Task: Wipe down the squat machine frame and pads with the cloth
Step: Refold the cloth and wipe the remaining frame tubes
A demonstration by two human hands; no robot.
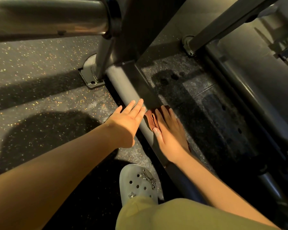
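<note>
The squat machine's grey base beam (123, 83) runs along the floor from the upper middle toward the lower right. A reddish-brown cloth (150, 117) lies on the beam's far side, mostly hidden under my right hand (169, 130), which presses it flat with straight fingers. My left hand (128, 120) hovers open just left of the cloth, its fingertips over the beam's top. A thick horizontal tube (48, 15) of the frame crosses the upper left.
A bolted foot plate (88, 75) anchors an upright tube to the speckled rubber floor (40, 63). A second slanted beam (226, 22) and a dark rail (249, 100) lie to the right. My pale clog (137, 181) and olive trouser leg (173, 214) are at the bottom.
</note>
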